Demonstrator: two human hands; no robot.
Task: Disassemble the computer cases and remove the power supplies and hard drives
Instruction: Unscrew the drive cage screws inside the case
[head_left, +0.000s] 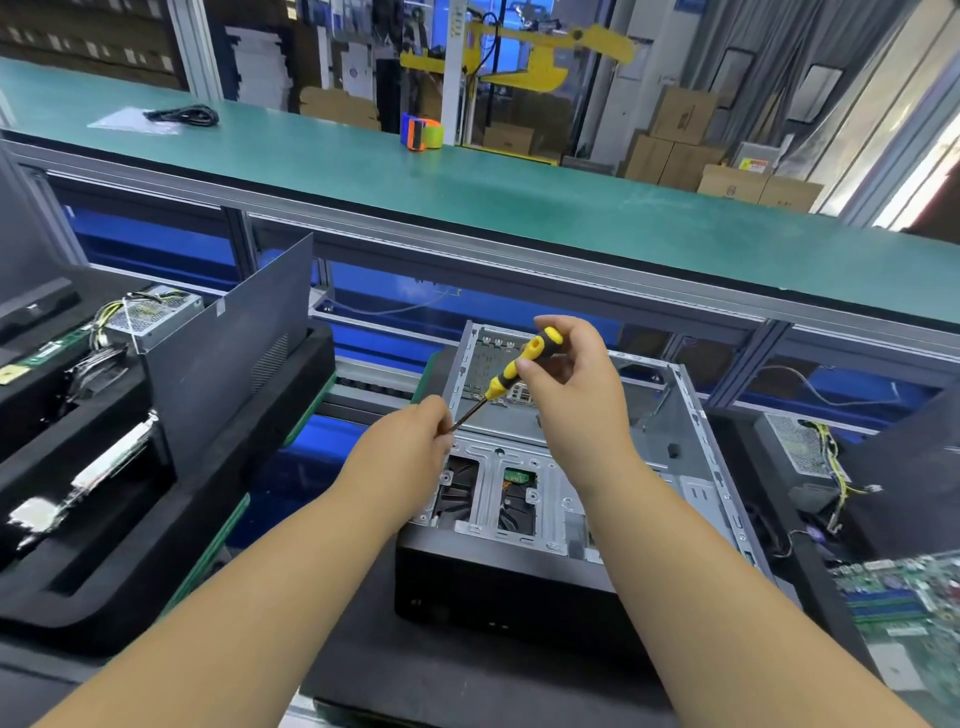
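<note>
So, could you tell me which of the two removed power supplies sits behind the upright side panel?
The left power supply, behind the upright side panel; the right one has none.

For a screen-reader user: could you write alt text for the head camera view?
A person's right hand holds a yellow-and-black screwdriver by its handle while the left hand pinches its shaft, above an open computer case. Removed power supplies sit at left and right.

Tape dispenser (422, 131) on green bench (519, 202)
</note>
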